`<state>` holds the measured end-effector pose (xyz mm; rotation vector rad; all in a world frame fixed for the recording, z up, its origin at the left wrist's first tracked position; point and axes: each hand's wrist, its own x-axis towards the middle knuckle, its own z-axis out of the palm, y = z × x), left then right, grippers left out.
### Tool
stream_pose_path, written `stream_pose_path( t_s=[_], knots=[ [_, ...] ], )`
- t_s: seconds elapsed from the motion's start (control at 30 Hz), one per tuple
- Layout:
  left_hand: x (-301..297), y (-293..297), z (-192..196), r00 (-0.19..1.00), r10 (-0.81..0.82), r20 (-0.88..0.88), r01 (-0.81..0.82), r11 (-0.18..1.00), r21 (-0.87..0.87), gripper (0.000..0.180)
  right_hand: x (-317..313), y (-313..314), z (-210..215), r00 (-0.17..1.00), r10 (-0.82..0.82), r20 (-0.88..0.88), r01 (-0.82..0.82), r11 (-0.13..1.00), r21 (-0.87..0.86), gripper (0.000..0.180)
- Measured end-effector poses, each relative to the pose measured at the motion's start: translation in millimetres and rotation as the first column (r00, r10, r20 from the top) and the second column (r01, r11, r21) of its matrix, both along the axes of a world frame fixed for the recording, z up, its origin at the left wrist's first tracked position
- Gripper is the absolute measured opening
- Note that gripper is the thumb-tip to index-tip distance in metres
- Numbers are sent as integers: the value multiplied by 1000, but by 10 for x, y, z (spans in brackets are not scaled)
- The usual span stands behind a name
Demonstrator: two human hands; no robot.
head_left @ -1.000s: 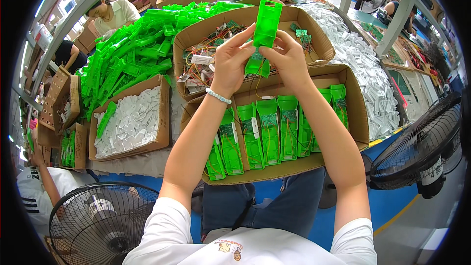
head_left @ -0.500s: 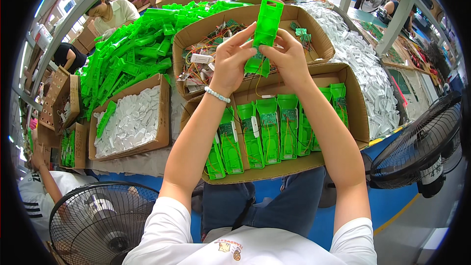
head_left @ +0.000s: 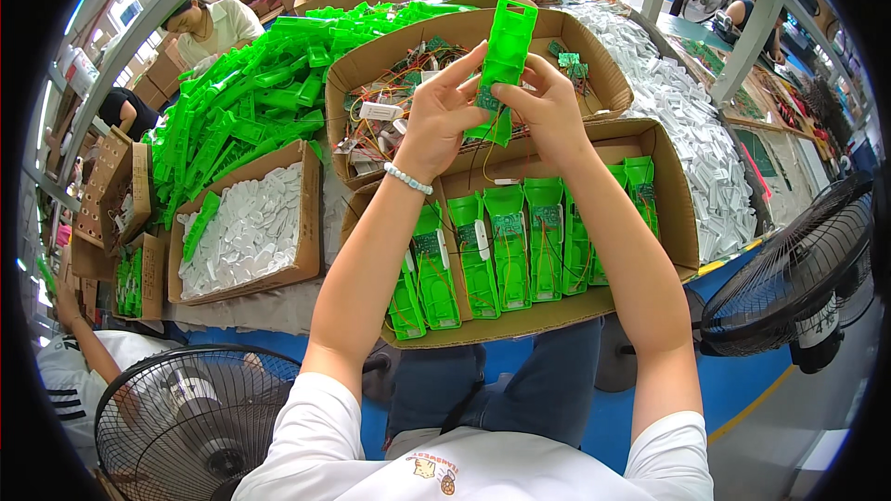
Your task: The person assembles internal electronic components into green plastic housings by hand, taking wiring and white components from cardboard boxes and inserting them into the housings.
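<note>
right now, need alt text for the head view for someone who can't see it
Both hands, left hand and right hand, hold a green plastic housing upright over a cardboard box of wired parts. Nearer the person, a second cardboard box holds a row of green housings.

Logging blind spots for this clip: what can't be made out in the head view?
- Lower end of the green casing: covered by the left hand and right hand.
- Whatever is fitted inside it: hidden by the fingers.
- Wired parts in the far box: too small and tangled to tell apart.
- Near box floor: hidden by the forearms and the row of green units.
</note>
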<state>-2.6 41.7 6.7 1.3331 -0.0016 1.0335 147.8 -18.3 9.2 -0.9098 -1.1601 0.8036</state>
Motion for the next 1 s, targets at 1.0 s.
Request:
stream_pose_path(
  t_s=[1.0],
  knots=[
    [15, -27, 7, 999, 42, 22, -41, 997, -58, 59, -73, -54, 20, 997, -57, 57, 54, 997, 52, 53]
  ],
)
